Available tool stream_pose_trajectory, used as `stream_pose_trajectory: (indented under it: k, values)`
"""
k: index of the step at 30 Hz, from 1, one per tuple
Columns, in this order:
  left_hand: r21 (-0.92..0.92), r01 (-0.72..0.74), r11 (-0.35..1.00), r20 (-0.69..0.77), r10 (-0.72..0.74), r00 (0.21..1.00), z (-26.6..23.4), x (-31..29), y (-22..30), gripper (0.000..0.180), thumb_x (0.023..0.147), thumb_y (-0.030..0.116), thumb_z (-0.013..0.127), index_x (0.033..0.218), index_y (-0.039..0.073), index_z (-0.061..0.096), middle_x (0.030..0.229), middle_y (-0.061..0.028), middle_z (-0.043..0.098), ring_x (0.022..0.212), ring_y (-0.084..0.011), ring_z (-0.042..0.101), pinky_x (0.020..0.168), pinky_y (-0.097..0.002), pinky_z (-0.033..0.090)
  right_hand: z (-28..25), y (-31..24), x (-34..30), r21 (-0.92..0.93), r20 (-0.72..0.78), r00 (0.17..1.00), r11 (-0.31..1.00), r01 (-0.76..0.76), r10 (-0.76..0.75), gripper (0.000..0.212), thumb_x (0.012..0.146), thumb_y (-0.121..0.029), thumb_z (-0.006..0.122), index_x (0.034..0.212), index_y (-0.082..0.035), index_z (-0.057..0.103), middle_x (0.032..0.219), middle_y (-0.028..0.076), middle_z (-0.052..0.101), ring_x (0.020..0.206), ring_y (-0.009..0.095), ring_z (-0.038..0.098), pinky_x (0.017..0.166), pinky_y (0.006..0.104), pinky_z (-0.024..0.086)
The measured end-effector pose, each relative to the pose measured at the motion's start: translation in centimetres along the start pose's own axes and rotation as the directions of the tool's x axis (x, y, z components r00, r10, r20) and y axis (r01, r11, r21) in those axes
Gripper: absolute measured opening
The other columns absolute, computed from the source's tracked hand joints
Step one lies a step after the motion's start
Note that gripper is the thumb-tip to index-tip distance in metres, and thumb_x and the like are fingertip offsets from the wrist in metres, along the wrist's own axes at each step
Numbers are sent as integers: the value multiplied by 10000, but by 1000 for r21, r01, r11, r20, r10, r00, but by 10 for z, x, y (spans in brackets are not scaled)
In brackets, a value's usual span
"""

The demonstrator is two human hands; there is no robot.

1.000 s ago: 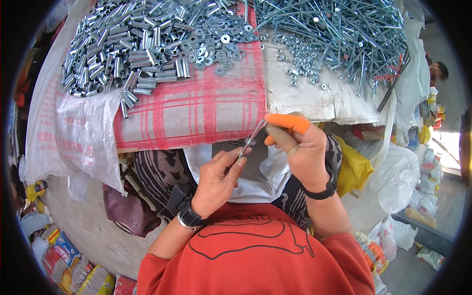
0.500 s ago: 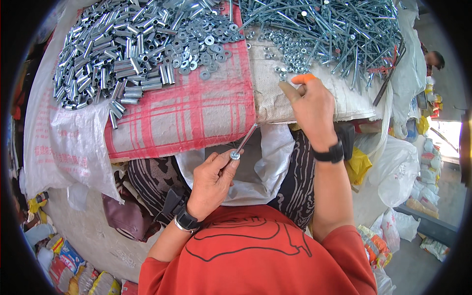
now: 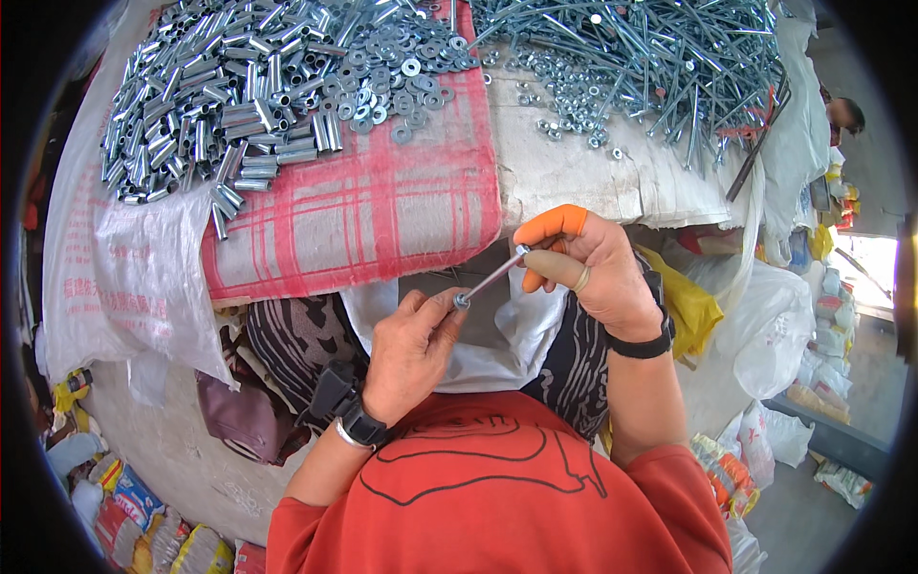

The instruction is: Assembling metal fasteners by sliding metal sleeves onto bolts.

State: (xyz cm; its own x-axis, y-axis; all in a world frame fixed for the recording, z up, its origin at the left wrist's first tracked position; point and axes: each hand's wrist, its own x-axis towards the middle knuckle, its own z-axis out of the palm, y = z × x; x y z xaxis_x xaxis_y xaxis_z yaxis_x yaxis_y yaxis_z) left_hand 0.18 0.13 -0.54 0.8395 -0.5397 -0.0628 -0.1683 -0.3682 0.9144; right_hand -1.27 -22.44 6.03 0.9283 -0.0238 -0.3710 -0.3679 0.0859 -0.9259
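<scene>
My left hand [image 3: 409, 346] is closed around the lower end of a long thin metal bolt [image 3: 491, 277], with a washer-like round piece [image 3: 461, 300] showing at the fingertips. The shaft slants up and right over the gap between my knees. At its upper tip my right hand [image 3: 604, 273] pinches a small metal nut [image 3: 522, 250], which touches the bolt's end; how far it sits on the thread cannot be seen. Orange and beige finger covers are on the right hand's fingers and thumb.
Metal tubes [image 3: 244, 120] and flat washers [image 3: 392, 86] are heaped on red-checked cloth [image 3: 354, 225]. Loose nuts [image 3: 572, 94] and a pile of long bolts [image 3: 660, 62] lie on white sacking [image 3: 612, 187]. A white sack [image 3: 478, 368] hangs between my knees. Plastic bags [image 3: 779, 320] stand at the right.
My right hand has come down from the nuts to the bolt's tip, now with a nut in its fingers. The left hand keeps its hold, the bolt tilted lower to the right.
</scene>
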Motion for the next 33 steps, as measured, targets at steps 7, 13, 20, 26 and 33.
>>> stream_pose_trajectory:
  k: [7,13,20,26,33]
  values:
    - [181,-135,974,-86,152,985,-6,-4,7,269,847,13,656,1111,65,662,711,-110,500,544,-206,506,513,-320,405,4,11,-18,-98,14,993,988,118,-117,221,876,5,630,1096,4,617,897,33,649,727,81,626,650,206,483]
    - [-415,230,880,107,-204,973,-11,-11,22,175,880,46,653,1047,-5,653,774,-61,559,564,-135,588,515,-251,475,17,13,-30,42,-65,993,993,106,-103,213,840,-11,683,1048,-12,634,852,27,645,702,82,614,633,214,487]
    - [-157,-195,968,42,204,978,4,-22,25,150,852,35,679,987,-4,626,776,-93,572,568,-150,629,501,-262,481,48,41,-10,-137,-24,975,967,216,-221,514,768,-234,778,1198,-20,595,1104,63,594,913,130,562,785,276,472]
    - [-532,51,845,-128,-139,982,-20,-4,27,115,942,62,582,883,-4,509,798,-70,616,603,-132,639,532,-250,505,52,36,-18,198,211,910,928,317,-356,675,920,-481,557,1412,-34,442,1364,97,461,1178,174,445,1002,310,358]
    - [-358,9,934,-242,-102,965,-19,-3,23,130,893,68,651,863,0,543,705,-72,607,548,-120,645,482,-252,476,60,38,-18,306,229,911,914,268,-344,686,998,-562,322,1402,-22,446,1417,63,435,1238,171,421,1047,333,330]
